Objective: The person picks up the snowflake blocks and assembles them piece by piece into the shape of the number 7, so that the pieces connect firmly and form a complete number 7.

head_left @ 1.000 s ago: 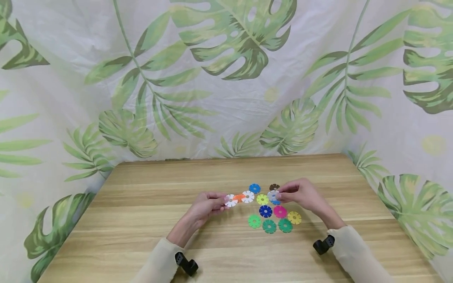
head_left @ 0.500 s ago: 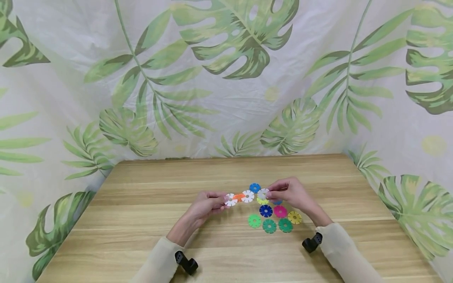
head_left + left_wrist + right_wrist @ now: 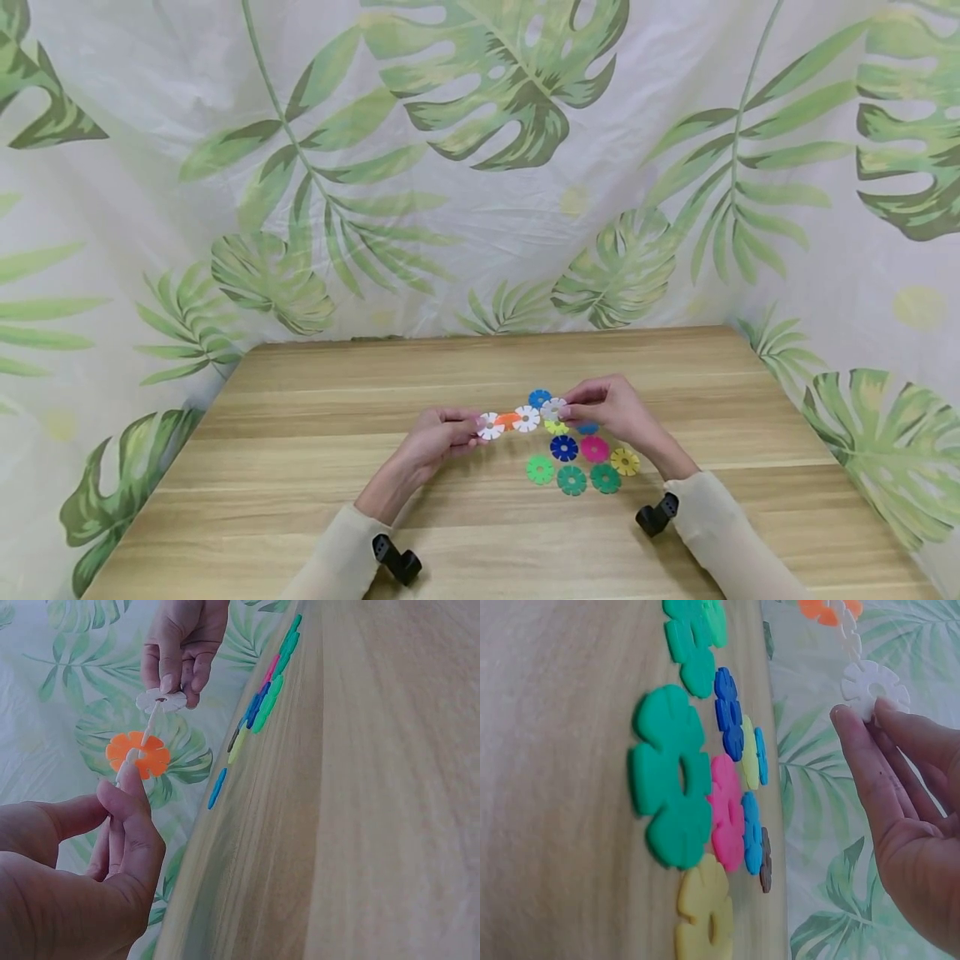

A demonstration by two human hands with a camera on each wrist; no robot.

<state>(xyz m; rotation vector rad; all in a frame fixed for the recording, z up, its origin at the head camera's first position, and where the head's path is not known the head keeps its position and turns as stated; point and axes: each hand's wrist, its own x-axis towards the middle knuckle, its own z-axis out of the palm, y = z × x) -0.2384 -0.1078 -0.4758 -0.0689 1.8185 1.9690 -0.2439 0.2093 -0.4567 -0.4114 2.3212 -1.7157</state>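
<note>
My left hand pinches a chain of slotted flower discs by its white disc. An orange disc follows, then another white disc, seen edge-on from both wrists. Between thumb and fingertips, my right hand holds a loose white disc by its edge. In both wrist views that disc's rim meets the chain's far white disc, roughly at right angles. Whether their slots are engaged, I cannot tell. Both hands are raised above the table.
On the wooden table lie several flat flower discs, including a dark blue disc, a pink disc, a yellow disc and a green disc. A brown disc lies at the far side. Leaf-patterned cloth hangs behind.
My right hand has moved left with its white disc, from over the brown and blue discs to the chain's right end. The left hand stays nearly still.
</note>
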